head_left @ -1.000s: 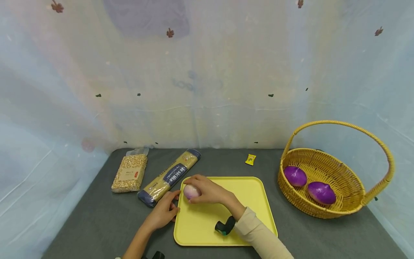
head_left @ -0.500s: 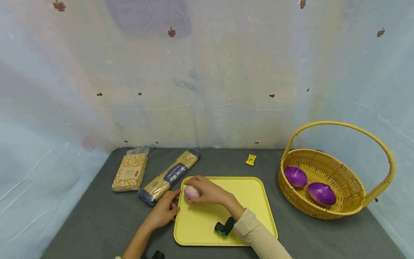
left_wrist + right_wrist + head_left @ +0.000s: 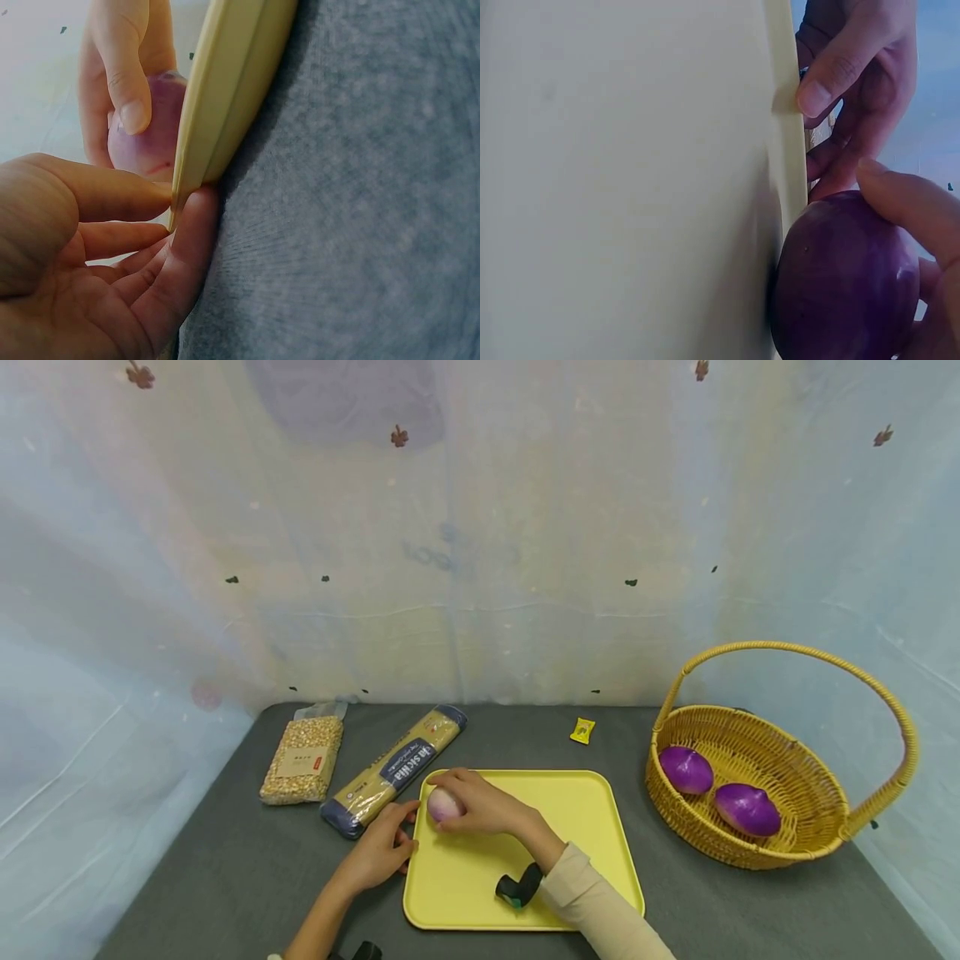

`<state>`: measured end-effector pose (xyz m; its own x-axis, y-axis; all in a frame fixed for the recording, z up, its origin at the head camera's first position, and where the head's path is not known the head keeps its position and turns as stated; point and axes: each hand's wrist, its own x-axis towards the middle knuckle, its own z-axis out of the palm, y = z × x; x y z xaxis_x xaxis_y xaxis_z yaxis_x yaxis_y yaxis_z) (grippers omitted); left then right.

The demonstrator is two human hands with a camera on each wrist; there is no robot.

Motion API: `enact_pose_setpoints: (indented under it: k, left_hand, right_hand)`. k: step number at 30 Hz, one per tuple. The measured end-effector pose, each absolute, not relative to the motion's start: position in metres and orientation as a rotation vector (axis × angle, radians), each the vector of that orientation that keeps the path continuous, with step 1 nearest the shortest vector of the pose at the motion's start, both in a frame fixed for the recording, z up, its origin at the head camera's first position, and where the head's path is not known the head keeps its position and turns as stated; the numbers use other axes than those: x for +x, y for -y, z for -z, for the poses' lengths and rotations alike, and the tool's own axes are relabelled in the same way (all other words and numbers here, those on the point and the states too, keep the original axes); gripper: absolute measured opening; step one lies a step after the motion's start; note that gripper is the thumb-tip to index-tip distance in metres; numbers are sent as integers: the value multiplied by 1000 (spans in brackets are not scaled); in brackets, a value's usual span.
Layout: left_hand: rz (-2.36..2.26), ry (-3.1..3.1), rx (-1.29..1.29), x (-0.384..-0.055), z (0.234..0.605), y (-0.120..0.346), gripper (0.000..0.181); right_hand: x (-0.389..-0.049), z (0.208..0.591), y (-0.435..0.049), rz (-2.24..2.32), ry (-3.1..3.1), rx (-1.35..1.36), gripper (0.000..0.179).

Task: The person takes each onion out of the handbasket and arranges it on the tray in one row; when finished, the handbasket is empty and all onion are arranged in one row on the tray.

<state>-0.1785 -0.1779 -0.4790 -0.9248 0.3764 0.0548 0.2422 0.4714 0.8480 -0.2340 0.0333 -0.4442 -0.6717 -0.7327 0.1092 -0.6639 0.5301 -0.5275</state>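
A yellow tray (image 3: 525,852) lies on the grey-covered table. My left hand (image 3: 377,852) is at its left edge; in the left wrist view the thumb and fingertips pinch the tray's rim (image 3: 225,97). Inside the tray's upper left corner, my right hand (image 3: 483,804) holds a round purple-and-white onion (image 3: 444,805) from above. The right wrist view shows the onion (image 3: 847,277) close against the tray's surface, thumb on one side and the other fingers partly hidden behind it.
A wicker basket (image 3: 690,827) with a tall handle stands at right, with two purple pointed-tip vegetables (image 3: 747,809) in it. A pasta pack (image 3: 397,768) and a bag of corn kernels (image 3: 302,760) lie left of the tray. Behind the tray is a small yellow packet (image 3: 582,731).
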Motion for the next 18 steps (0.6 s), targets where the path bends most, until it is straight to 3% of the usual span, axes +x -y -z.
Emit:
enact_pose_setpoints:
  k: [18]
  left_hand:
    - [-1431,-2592,544,-178,478,178,53]
  right_hand:
    - [-231,443,-34,818,-2625,-1156,84]
